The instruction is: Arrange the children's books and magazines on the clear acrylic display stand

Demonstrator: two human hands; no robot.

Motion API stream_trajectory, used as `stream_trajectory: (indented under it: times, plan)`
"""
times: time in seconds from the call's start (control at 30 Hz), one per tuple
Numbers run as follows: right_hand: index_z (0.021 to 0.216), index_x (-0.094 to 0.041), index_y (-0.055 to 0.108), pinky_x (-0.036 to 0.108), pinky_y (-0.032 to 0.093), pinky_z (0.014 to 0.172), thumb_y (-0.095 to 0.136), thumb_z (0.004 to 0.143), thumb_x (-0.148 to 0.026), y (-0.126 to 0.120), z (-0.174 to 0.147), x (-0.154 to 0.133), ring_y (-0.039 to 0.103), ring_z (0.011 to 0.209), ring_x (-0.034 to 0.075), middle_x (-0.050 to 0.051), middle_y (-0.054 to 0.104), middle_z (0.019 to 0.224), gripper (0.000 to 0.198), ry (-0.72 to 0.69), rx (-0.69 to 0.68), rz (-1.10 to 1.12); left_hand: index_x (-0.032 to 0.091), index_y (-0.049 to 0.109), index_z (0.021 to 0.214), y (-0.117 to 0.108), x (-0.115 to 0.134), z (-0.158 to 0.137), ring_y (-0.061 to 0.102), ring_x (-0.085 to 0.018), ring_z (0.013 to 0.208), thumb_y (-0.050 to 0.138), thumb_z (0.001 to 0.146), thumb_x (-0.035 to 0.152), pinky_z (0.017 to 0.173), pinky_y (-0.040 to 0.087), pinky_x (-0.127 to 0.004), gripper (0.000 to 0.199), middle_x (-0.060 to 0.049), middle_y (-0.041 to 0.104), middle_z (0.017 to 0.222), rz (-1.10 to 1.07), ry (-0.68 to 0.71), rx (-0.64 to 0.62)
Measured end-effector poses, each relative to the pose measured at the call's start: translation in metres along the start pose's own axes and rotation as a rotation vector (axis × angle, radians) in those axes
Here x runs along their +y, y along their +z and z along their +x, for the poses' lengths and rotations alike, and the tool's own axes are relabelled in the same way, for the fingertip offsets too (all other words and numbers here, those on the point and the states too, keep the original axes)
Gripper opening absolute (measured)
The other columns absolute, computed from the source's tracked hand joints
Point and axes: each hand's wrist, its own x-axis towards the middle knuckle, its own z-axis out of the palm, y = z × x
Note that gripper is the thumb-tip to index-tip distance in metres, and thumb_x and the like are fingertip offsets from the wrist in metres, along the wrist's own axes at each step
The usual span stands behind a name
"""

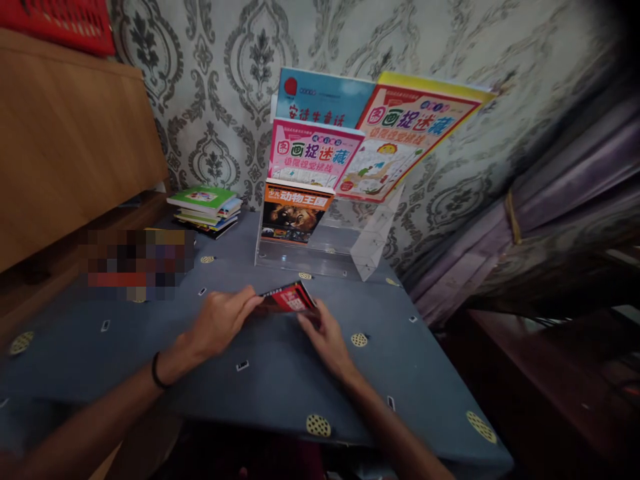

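Note:
A book with a red and black cover (289, 299) is held above the table between my two hands. My left hand (223, 321) pinches its left end, and a dark band circles that wrist. On the right end, my right hand (324, 337) grips with thumb and fingers. Beyond them stands a clear acrylic book rack (373, 250). Its lower left tier bears an orange and black book with a lion (296, 212). Behind that are a pink book (315, 153), a blue book (325, 93) and, at right, a red-bordered book (400, 137) before a yellow edge.
A stack of books with a green one on top (204, 199) lies at the back left of the dark patterned table (280, 393). Left of it is a wooden cabinet (75, 133) with a red basket (65, 27). A blurred-out item (140, 263) lies nearby. Purple curtain (480, 233) hangs at right.

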Motion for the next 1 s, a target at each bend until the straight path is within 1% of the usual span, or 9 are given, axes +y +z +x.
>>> stream_trajectory:
  times: [0.1, 0.17, 0.3, 0.37, 0.47, 0.57, 0.7, 0.83, 1.0]
  plan:
    - [0.112, -0.025, 0.064, 0.035, 0.06, 0.076, 0.077, 0.08, -0.054, 0.011, 0.017, -0.015, 0.07, 0.094, 0.023, 0.005, 0.074, 0.109, 0.046, 0.071, 0.11, 0.401, 0.021, 0.045, 0.064, -0.015, 0.009, 0.017, 0.041, -0.01, 0.049, 0.039, 0.101, 0.047, 0.052, 0.028, -0.024, 0.046, 0.005, 0.042, 0.053, -0.239, -0.248, 0.088]
    - [0.1, -0.023, 0.066, 0.026, 0.056, 0.058, 0.081, 0.076, -0.055, 0.015, 0.028, -0.03, 0.066, 0.073, 0.017, 0.002, 0.074, 0.092, 0.042, 0.092, 0.108, 0.536, 0.022, 0.043, 0.063, -0.017, 0.01, 0.024, 0.04, -0.011, 0.053, 0.043, 0.095, 0.055, 0.053, 0.031, -0.024, 0.046, 0.005, 0.042, 0.055, -0.449, -0.392, 0.141]
    - [0.096, -0.021, 0.068, 0.02, 0.039, 0.041, 0.08, 0.076, -0.055, 0.016, 0.047, -0.045, 0.049, 0.048, 0.009, -0.002, 0.069, 0.072, 0.042, 0.118, 0.045, 0.522, 0.022, 0.052, 0.073, -0.005, -0.009, 0.017, 0.049, -0.015, 0.055, 0.043, 0.084, 0.073, 0.054, 0.039, -0.026, 0.053, 0.003, 0.054, 0.06, -0.819, -0.655, 0.063]
    - [0.097, -0.02, 0.068, 0.021, 0.037, 0.041, 0.077, 0.077, -0.054, 0.015, 0.056, -0.037, 0.049, 0.046, 0.01, -0.002, 0.067, 0.068, 0.041, 0.157, -0.04, 0.381, 0.022, 0.052, 0.071, 0.002, -0.025, 0.005, 0.051, -0.016, 0.053, 0.041, 0.083, 0.074, 0.053, 0.04, -0.027, 0.055, 0.001, 0.055, 0.058, -0.715, -0.697, -0.086]
    - [0.094, -0.019, 0.07, 0.025, 0.044, 0.052, 0.073, 0.08, -0.039, 0.015, 0.061, -0.013, 0.058, 0.054, 0.015, -0.001, 0.067, 0.066, 0.025, 0.166, -0.088, -0.025, 0.022, 0.052, 0.07, 0.006, -0.05, -0.014, 0.054, -0.017, 0.052, 0.038, 0.09, 0.059, 0.058, 0.04, -0.029, 0.044, -0.001, 0.059, 0.06, -0.254, -0.619, -0.242]
    - [0.096, -0.021, 0.072, 0.03, 0.05, 0.069, 0.066, 0.086, -0.026, 0.017, 0.057, 0.005, 0.067, 0.073, 0.019, 0.003, 0.074, 0.084, 0.012, 0.1, -0.077, -0.414, 0.022, 0.055, 0.08, 0.01, -0.065, -0.025, 0.062, -0.021, 0.065, 0.035, 0.096, 0.041, 0.067, 0.044, -0.033, 0.031, -0.003, 0.065, 0.071, 0.013, -0.488, -0.24]
    - [0.096, -0.021, 0.07, 0.034, 0.052, 0.082, 0.056, 0.096, -0.022, 0.032, 0.048, -0.003, 0.066, 0.093, 0.023, 0.008, 0.072, 0.097, 0.015, -0.153, -0.124, -0.64, 0.023, 0.056, 0.095, 0.023, -0.074, -0.024, 0.067, -0.024, 0.09, 0.037, 0.097, 0.03, 0.081, 0.05, -0.036, 0.02, -0.006, 0.07, 0.093, -0.022, -0.317, -0.143]
    - [0.094, -0.02, 0.066, 0.04, 0.051, 0.094, 0.051, 0.1, -0.018, 0.067, 0.046, -0.023, 0.063, 0.103, 0.024, 0.01, 0.071, 0.107, 0.017, -0.444, -0.375, -0.667, 0.023, 0.054, 0.107, 0.041, -0.082, -0.025, 0.065, -0.024, 0.107, 0.038, 0.095, 0.022, 0.094, 0.052, -0.041, 0.02, -0.008, 0.069, 0.108, -0.114, -0.227, -0.06]
    - [0.111, -0.012, 0.064, 0.05, 0.039, 0.114, 0.046, 0.103, -0.019, 0.101, 0.051, -0.026, 0.049, 0.135, 0.029, 0.02, 0.062, 0.136, 0.021, -0.521, -0.508, -0.723, 0.022, 0.051, 0.121, 0.054, -0.09, -0.036, 0.063, -0.025, 0.115, 0.044, 0.092, 0.019, 0.101, 0.051, -0.046, 0.03, -0.01, 0.067, 0.12, -0.155, -0.171, -0.064]
